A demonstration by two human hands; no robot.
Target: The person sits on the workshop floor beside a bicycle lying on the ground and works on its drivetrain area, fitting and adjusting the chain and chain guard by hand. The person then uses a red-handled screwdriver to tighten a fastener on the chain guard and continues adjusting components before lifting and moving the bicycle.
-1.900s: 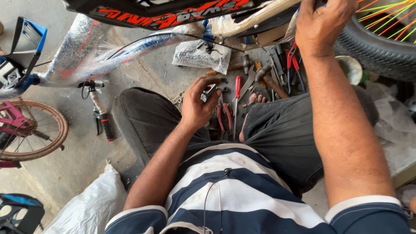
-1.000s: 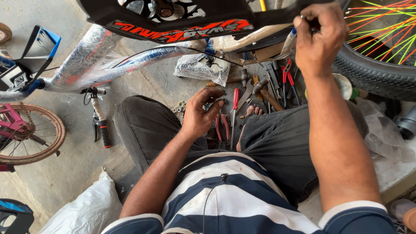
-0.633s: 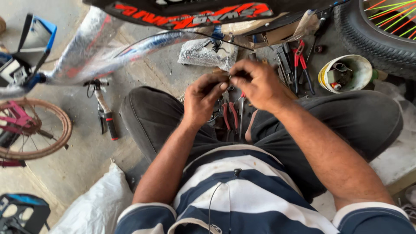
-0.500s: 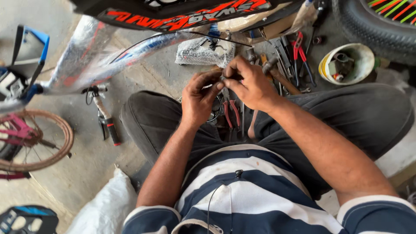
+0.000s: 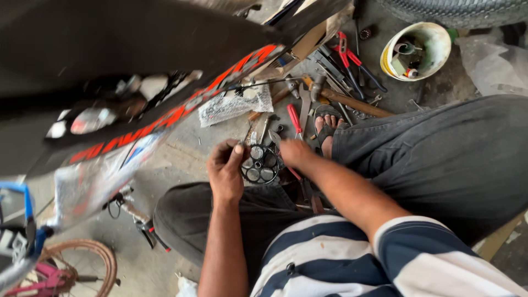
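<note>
I sit on the floor and hold a small black round part with several silver discs in it between both hands, over my lap. My left hand grips its left rim with thumb and fingers. My right hand holds its right side, fingers curled around the edge. Just beyond the part lie red-handled pliers and other hand tools on the concrete. A black bicycle frame with red and orange lettering hangs blurred across the upper left, close to the camera.
A white bucket with small parts stands at the top right beside a black tyre. A wooden-handled hammer, more red pliers and a crumpled plastic sheet lie ahead. A pink bicycle wheel lies lower left.
My right hand came down from the bicycle above and joined the left hand on the round part. The view has swung closer under the frame.
</note>
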